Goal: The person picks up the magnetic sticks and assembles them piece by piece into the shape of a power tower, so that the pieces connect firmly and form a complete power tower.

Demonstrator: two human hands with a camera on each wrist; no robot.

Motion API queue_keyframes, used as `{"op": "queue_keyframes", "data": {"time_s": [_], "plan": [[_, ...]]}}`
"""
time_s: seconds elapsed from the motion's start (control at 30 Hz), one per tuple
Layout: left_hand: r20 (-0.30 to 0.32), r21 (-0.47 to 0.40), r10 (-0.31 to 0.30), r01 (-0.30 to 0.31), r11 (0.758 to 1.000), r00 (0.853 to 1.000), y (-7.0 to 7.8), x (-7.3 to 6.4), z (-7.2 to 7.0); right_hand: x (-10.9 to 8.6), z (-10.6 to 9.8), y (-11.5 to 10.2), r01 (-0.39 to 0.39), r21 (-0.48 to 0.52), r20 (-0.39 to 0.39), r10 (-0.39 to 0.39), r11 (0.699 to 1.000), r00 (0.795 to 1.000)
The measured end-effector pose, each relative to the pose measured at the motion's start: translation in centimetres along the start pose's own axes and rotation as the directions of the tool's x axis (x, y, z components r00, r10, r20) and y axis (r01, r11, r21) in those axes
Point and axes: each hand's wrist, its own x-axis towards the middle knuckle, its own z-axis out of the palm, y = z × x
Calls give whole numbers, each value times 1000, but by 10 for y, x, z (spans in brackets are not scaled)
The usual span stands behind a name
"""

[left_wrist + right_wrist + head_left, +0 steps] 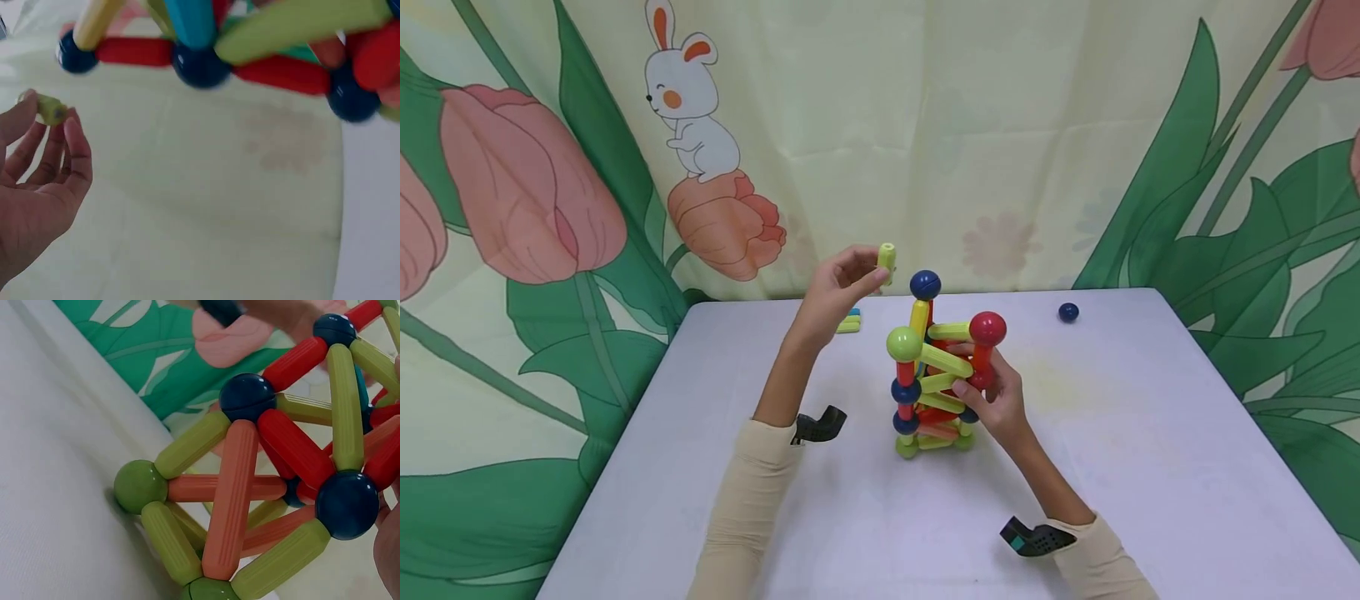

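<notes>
A tower of magnetic sticks and balls (936,382) stands on the table, built from lime, red, yellow and blue pieces. Up at its left, my left hand (841,292) pinches a short lime magnetic stick (887,260) between thumb and fingers, apart from the tower. The same lime stick (51,110) shows end-on in the left wrist view. My right hand (996,398) grips the tower's right side, thumb in front near the red ball and the other fingers partly hidden behind. In the right wrist view, green balls (140,486) form the tower's base on the table.
A loose dark blue ball (1068,312) lies at the table's back right. Behind my left forearm, several lime and blue sticks (848,323) lie near the back edge. A printed curtain (880,150) hangs right behind the white table (1120,467).
</notes>
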Motion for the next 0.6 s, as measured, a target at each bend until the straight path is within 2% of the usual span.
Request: {"op": "queue_keyframes", "data": {"time_s": [0.1,0.17,0.23,0.33,0.43,0.5,0.6], "plan": [[40,-52,126,-124,991,991,26,5,21,1,0,0,3,12,3,-3,1000,1000],[90,-32,188,-186,982,978,38,11,33,2,-1,1,8,15,1,-8,1000,1000],[153,19,214,-219,975,965,43,15,41,2,-1,1,4,17,0,-4,1000,1000],[267,119,224,-263,957,937,41,18,48,2,-1,1,-9,13,1,9,1000,1000],[368,202,238,-327,923,899,34,17,50,1,-1,2,-19,4,2,19,1000,1000],[409,213,257,-365,906,876,29,17,50,0,-2,2,-16,-7,1,16,1000,1000],[428,196,288,-399,896,857,26,17,51,0,-3,2,-5,-9,0,5,1000,1000]]}}
